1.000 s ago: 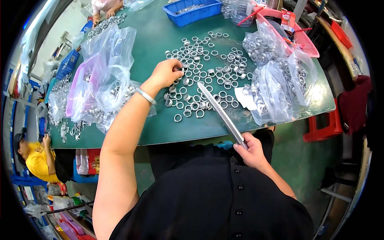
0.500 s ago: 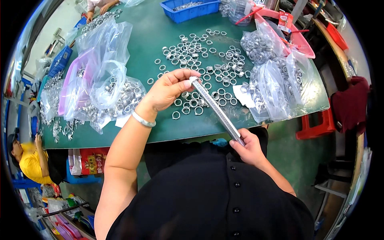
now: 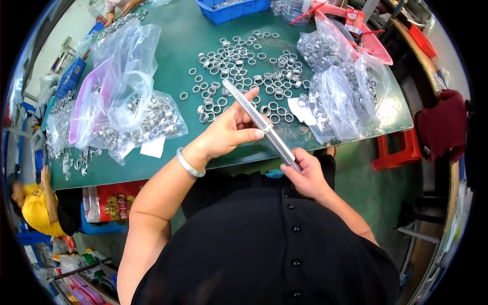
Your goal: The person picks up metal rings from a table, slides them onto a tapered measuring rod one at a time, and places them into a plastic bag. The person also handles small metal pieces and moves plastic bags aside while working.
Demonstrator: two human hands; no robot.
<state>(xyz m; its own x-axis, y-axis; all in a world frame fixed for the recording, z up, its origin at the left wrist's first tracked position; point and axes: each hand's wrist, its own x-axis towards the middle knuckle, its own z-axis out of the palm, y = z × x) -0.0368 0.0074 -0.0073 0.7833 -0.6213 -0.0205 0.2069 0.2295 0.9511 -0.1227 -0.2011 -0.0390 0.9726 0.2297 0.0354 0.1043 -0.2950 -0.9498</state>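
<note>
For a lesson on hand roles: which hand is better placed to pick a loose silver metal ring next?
Likely the left hand: though at the graduated silver metal rod, it's nearer the loose rings; the right hand grips the rod's lower end.

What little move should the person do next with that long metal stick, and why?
I'd maybe ease the small ring along the metal stick toward the right hand until snug. It seems to sit around the stick, at the thumb of the left hand, and the right hand grips the near end. I can't tell if it's snug already.
</note>
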